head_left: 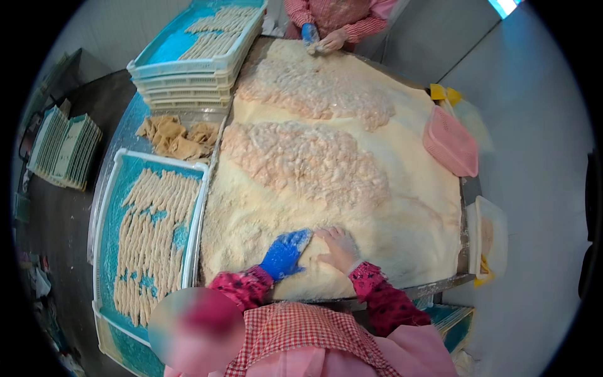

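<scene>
1) Head view: touching pale powder (235,235) with blue-gloved left hand (286,254) and bare right hand (340,250), just apart, with right fingers spread; cannot tell left grip
2) Facing near heap of pale pieces (308,163) beyond fingertips, with long axis slanting rightward and nearer; slightly closer to right hand

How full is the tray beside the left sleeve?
Mostly full: pale strips cover most of the tray, with blue patches showing between.

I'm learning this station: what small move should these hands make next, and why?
Perhaps reach the bare right hand forward to the nearer heap of pale pieces: it and the blue-gloved left hand are down at the pale crumbs, no piece shows in either, and the heap lies just beyond.
</scene>
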Demonstrator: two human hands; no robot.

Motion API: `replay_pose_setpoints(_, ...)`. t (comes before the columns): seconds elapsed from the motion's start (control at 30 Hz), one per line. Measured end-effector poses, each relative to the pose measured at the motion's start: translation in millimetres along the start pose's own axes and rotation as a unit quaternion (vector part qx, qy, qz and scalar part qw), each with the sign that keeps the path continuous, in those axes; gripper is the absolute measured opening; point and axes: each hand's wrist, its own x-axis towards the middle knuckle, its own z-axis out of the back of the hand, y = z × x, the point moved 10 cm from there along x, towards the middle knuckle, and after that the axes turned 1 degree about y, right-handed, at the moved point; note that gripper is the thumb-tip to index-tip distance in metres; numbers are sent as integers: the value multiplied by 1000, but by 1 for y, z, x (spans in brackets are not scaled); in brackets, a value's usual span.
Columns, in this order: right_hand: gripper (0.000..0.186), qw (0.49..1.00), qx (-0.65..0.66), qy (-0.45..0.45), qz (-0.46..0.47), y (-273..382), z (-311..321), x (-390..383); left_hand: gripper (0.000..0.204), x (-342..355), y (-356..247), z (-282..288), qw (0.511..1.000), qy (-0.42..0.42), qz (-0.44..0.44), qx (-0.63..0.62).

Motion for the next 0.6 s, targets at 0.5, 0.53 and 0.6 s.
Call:
replay_pose_setpoints(0.5, 52, 961, 121, -212, -132, 0, 51, -17, 31, 13, 11, -55, 503, -38, 226, -833)
replay_pose_setpoints(0.53, 50, 977, 40, -204, -54, 33, 42, 2, 32, 7, 18, -48, 587, -107, 204, -776)
replay_pose_setpoints(0.6, 48, 983, 19, -184, -17, 62, 31, 14, 35, -4, 16, -57, 570, -166, 245, -767)
